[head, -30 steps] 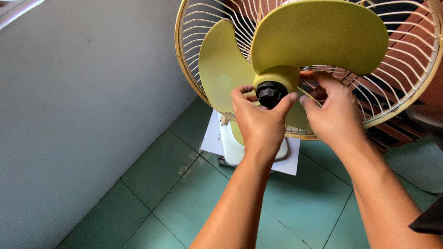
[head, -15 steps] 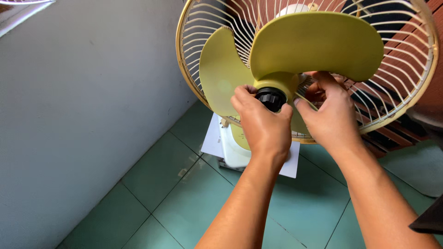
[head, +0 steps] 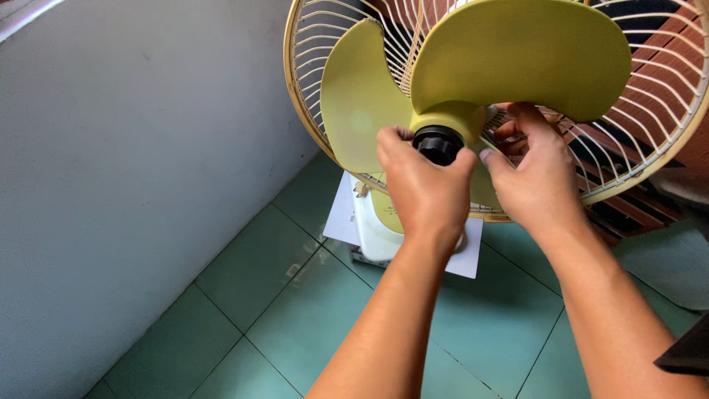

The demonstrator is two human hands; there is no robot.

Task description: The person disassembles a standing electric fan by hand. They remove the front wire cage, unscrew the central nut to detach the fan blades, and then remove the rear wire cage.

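A grey wall (head: pixel 133 170) fills the space to the left of both hands, and a green tiled floor (head: pixel 295 310) lies below the forearms. Above and behind the hands stands a fan, its cream wire grille (head: pixel 650 96) curving round the back of the blades; only this rear half of the cage shows, so the blades face the person bare. The yellow blades (head: pixel 517 52) spread out from a yellow hub just above the knuckles: one broad blade arcs over the right hand, another hangs to the upper left of the left hand, and a third is mostly hidden behind the hands. Under the wrists, on the floor, sits the fan's white base (head: pixel 373 233), resting on a white sheet (head: pixel 336 214) that juts out on both sides of the left forearm.

The left hand (head: pixel 425 188) is raised with its back to the camera, fingers and thumb curled round the black cap (head: pixel 437 142) at the centre of the hub; the fingertips pinch its rim from the left and the thumb from the right. The right hand (head: pixel 535 177) sits just beside it, touching thumb to thumb, its fingers curled behind the hub and the lower edge of the top blade, gripping there. The cap is between the two hands, against the hub.
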